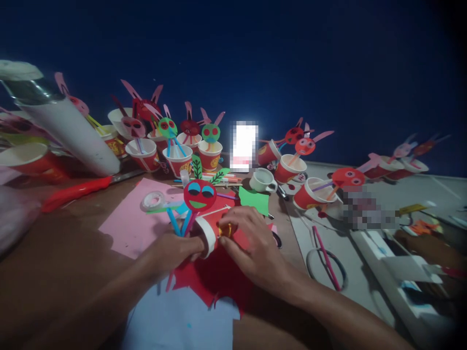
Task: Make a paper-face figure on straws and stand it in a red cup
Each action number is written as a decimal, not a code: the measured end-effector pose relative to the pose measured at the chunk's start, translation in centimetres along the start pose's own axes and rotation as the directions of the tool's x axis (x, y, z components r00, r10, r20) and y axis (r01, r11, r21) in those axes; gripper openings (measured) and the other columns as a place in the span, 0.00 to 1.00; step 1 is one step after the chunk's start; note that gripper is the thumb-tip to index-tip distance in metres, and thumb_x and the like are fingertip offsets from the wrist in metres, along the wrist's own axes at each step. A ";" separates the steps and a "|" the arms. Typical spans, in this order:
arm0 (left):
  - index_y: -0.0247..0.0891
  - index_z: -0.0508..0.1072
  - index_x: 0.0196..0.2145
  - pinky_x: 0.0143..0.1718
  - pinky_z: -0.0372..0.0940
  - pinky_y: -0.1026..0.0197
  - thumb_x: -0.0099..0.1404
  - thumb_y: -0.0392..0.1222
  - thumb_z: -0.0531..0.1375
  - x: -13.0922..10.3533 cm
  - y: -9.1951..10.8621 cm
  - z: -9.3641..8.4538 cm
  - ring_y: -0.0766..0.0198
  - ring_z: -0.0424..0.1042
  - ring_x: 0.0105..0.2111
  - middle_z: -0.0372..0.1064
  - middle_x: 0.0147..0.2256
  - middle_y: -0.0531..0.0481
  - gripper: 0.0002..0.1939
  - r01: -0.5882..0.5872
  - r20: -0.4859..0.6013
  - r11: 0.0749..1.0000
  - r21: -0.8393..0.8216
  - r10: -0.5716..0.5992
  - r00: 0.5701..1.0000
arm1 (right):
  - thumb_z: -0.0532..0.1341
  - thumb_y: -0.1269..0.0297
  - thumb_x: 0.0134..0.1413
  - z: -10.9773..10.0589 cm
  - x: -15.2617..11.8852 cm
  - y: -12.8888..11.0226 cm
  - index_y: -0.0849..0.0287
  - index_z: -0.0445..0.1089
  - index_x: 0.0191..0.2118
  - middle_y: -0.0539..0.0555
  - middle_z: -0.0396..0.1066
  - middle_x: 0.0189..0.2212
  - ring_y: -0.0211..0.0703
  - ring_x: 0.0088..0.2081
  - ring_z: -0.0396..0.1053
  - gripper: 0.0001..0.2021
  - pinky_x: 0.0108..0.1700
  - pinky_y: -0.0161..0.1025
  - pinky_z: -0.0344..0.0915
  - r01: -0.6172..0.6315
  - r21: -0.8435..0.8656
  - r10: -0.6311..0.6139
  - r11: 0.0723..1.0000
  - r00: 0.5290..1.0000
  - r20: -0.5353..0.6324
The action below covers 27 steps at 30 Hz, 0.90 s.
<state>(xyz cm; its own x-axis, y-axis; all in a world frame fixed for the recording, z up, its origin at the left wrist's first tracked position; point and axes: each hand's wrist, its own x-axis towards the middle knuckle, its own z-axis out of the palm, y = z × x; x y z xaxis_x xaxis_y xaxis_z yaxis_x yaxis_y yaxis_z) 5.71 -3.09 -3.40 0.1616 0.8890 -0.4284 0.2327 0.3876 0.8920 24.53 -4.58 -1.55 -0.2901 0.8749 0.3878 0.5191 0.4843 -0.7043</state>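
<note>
A puppet with a round red paper face (pixel 200 195), blue eyelids, a green mouth and green leaf-shaped ears stands over my left hand (pixel 178 250). Its blue and magenta straws (pixel 190 222) run down behind that hand, and straw ends show below it. The left fingertips reach into the mouth of a tilted red paper cup (pixel 208 233) with a white rim, where they are hidden. My right hand (pixel 251 240) grips the cup from outside, thumb and fingers at its yellow print. Red paper (pixel 200 277) lies beneath, over a pale sheet (pixel 178 321).
Behind are several red cups with paper puppets (pixel 177 158), a bright blurred screen (pixel 243 146) and a white mug (pixel 262 180). Pink paper (pixel 146 214) carries a tape roll (pixel 153 200). Left lie red-handled scissors or a knife (pixel 76 192) and a leaning pale cylinder (pixel 69 126).
</note>
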 end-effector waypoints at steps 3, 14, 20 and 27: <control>0.38 0.62 0.12 0.18 0.56 0.65 0.46 0.40 0.59 0.0 0.5 0.2 0.68 0.58 0.16 0.60 0.12 0.55 0.11 0.027 -0.007 1.000 0.017 -0.026 1.000 | 0.60 0.74 0.54 0.2 -0.1 0.1 0.58 0.69 0.37 0.54 0.71 0.35 0.43 0.39 0.68 0.06 0.42 0.41 0.63 0.127 -0.098 -0.130 0.987 0.991 -0.028; 0.39 0.63 0.13 0.21 0.58 0.64 0.46 0.39 0.56 0.0 1.0 0.2 0.66 0.61 0.17 0.62 0.12 0.56 0.07 -0.004 0.019 0.989 0.146 0.001 1.000 | 0.57 0.75 0.56 0.2 -0.5 0.5 0.62 0.71 0.36 0.55 0.74 0.34 0.40 0.37 0.71 0.06 0.39 0.37 0.68 0.294 -0.235 -0.301 0.927 0.954 0.006; 0.39 0.63 0.13 0.21 0.59 0.64 0.44 0.38 0.58 0.3 0.9 -0.1 0.66 0.62 0.18 0.62 0.14 0.56 0.07 0.001 0.040 0.987 0.163 -0.008 0.999 | 0.55 0.77 0.56 0.1 -0.4 0.0 0.64 0.70 0.34 0.56 0.73 0.31 0.42 0.34 0.71 0.07 0.35 0.37 0.69 0.320 -0.360 -0.306 0.876 0.947 0.096; 0.39 0.65 0.13 0.21 0.58 0.65 0.48 0.40 0.58 0.2 1.0 0.0 0.66 0.63 0.19 0.64 0.15 0.55 0.10 -0.006 0.116 0.990 0.141 -0.011 0.993 | 0.56 0.78 0.51 1.1 -0.6 0.8 0.65 0.68 0.30 0.57 0.72 0.28 0.44 0.34 0.70 0.05 0.36 0.40 0.69 0.406 -0.495 -0.435 0.768 0.898 0.062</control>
<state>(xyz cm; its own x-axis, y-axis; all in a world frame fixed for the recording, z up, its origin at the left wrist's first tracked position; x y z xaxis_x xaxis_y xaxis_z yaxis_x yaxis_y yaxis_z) 5.95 -2.54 -2.58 0.2698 0.8504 -0.4517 0.3648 0.3438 0.8653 24.21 -4.78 -3.01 -0.5361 0.5748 0.6183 0.6790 0.7288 -0.0887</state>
